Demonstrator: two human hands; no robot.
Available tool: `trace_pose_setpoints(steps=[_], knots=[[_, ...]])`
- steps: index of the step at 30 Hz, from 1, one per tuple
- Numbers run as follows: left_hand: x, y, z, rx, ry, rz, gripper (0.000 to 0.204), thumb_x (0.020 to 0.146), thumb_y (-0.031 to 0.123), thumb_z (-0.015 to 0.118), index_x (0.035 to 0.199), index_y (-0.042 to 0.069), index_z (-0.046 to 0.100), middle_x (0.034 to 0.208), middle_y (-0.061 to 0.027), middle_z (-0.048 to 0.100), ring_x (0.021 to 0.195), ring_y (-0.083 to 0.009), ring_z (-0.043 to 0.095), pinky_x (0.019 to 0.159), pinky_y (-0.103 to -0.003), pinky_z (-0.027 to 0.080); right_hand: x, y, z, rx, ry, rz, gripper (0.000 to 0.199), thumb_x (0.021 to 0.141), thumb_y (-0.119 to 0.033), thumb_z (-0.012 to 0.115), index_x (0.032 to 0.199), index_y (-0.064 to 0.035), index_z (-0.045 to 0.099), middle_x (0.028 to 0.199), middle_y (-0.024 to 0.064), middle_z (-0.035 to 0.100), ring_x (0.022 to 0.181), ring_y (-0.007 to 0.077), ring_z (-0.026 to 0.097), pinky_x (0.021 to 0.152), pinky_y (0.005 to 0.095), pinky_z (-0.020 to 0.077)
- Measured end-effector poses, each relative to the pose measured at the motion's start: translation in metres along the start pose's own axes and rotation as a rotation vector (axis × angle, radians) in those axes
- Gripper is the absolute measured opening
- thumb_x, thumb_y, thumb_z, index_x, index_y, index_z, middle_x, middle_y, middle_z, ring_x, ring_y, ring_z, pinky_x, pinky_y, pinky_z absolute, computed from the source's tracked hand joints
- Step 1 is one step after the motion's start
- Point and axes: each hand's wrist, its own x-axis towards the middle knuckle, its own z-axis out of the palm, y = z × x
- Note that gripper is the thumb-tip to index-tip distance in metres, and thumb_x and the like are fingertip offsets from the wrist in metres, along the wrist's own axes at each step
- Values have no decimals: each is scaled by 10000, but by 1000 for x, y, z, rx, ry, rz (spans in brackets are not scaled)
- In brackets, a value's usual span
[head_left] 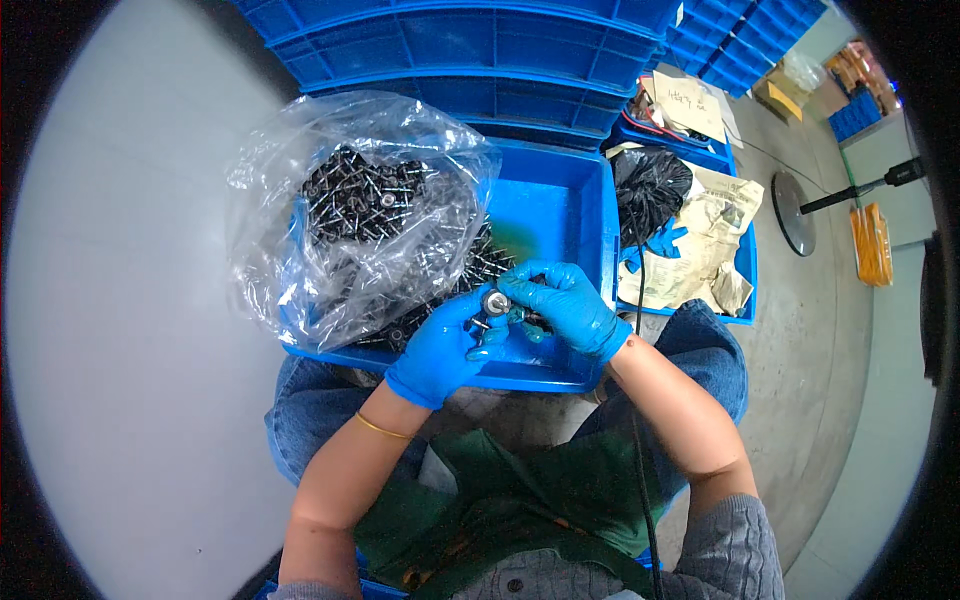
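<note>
In blue gloves, my two hands meet over the front part of a blue plastic tray (545, 377). My left hand (440, 345) is closed round a small part with a round black-and-silver head (495, 303); a thin metal stem shows below it. The fingers of my right hand (575, 308) are curled beside that head, and more dark pieces (538, 318) show under its palm, partly hidden. A clear plastic bag (290, 285) lies over the tray's left side, full of similar black parts with shiny stems (365, 195). Loose ones (485, 260) spill out beside it.
Stacked blue crates (480, 50) rise behind the tray. To the right, another blue tray holds crumpled brown paper (710, 240), a black plastic bag (650, 185) and a blue glove (665, 240). A dark cord (640, 430) hangs down before me. A round-based stand (793, 215) is farther right.
</note>
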Motion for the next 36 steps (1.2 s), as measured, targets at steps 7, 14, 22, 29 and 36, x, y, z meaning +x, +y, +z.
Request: trace_pose_setpoints(steps=[7,14,22,29,36], knots=[[0,5,-3,52,-1,22,185,851,214,395,837,49,476,654,-22,442,558,-87,406,401,-190,317,10,-1,-21,199,-3,72,219,813,-221,488,871,-30,579,606,34,539,450,83,464,367,191,330],[4,9,-2,-178,77,-45,186,848,213,398,784,53,467,635,-23,421,540,-89,381,389,-195,295,59,68,-69,-1563,74,-135,180,764,-156,473,749,-63,626,739,148,608,629,249,599,533,350,471],[4,11,-6,-186,54,-21,170,848,201,390,758,71,452,632,-16,405,547,-91,371,395,-196,293,70,113,-60,-1935,-19,-265,121,680,-144,506,642,-106,615,621,91,596,561,247,595,464,376,454],[8,11,0,-6,62,32,156,837,201,396,785,70,462,667,-27,437,585,-107,397,409,-200,307,68,118,-58,-1959,-135,-314,121,697,-166,520,666,-77,595,629,100,592,560,252,587,474,367,453],[4,13,-7,-147,98,42,169,832,204,397,806,61,483,698,-46,483,615,-132,448,429,-213,335,26,30,-20,-442,90,-9,168,786,-210,471,774,-73,567,629,90,568,490,147,531,442,267,428]])
